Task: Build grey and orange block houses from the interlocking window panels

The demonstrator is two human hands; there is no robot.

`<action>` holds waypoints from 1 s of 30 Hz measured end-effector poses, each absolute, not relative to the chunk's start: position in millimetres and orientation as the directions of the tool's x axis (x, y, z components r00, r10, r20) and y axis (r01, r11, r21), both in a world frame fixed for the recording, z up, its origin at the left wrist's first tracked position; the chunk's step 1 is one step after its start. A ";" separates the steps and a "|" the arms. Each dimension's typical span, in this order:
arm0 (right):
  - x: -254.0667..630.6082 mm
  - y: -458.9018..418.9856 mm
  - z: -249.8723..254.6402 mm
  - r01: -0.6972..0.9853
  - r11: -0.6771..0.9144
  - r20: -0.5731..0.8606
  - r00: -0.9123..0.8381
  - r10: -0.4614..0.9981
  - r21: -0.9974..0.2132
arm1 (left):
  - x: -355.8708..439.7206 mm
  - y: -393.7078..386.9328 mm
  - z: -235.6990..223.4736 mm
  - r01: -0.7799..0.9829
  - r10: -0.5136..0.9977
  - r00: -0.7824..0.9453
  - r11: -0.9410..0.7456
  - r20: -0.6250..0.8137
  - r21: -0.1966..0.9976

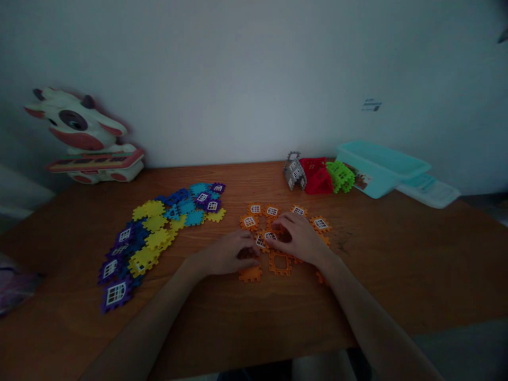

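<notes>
Left grip (231,253), right grip (300,236) seemingly half-curled

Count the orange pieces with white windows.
7 visible pieces: three back left in the cluster, two back right, two between the left hand and right hand; hands may hide more.

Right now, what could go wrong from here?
1. The orange pieces sit crowded around the left hand and right hand; reaching for one might knock its neighbours.
2. The right forearm lies right beside a low orange piece, so a sideways shift could drag it.
3. Sweeping the left forearm outward could scatter the purple pieces and yellow pieces.
</notes>
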State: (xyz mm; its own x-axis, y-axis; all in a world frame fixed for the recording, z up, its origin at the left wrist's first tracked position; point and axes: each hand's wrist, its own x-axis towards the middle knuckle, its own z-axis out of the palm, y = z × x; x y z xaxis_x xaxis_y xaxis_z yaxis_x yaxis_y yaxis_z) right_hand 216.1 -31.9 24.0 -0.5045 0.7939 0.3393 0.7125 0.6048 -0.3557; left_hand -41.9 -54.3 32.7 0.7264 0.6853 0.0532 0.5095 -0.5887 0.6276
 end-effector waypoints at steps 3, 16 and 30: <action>216.7 -31.7 23.1 0.712 0.604 0.342 -0.501 0.795 -0.359 | -41.9 -53.2 28.0 0.498 0.694 0.710 -0.614 0.118 0.612; 220.0 -25.6 13.7 0.706 0.603 0.385 -0.474 0.792 -0.372 | -17.3 -48.3 6.4 0.568 0.715 0.533 -0.699 0.453 0.435; 216.4 -27.2 18.8 0.703 0.584 0.366 -0.460 0.809 -0.406 | -17.4 -49.0 6.3 0.521 0.696 0.609 -0.712 0.379 0.471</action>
State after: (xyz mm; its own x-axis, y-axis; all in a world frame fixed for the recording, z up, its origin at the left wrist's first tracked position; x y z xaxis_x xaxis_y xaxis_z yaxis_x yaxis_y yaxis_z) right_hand 216.4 -27.2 18.8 -0.4605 0.8087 0.3660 0.7030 0.5840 -0.4060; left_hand -17.4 -49.0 6.3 0.6092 0.6964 0.3794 0.5206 -0.7120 0.4712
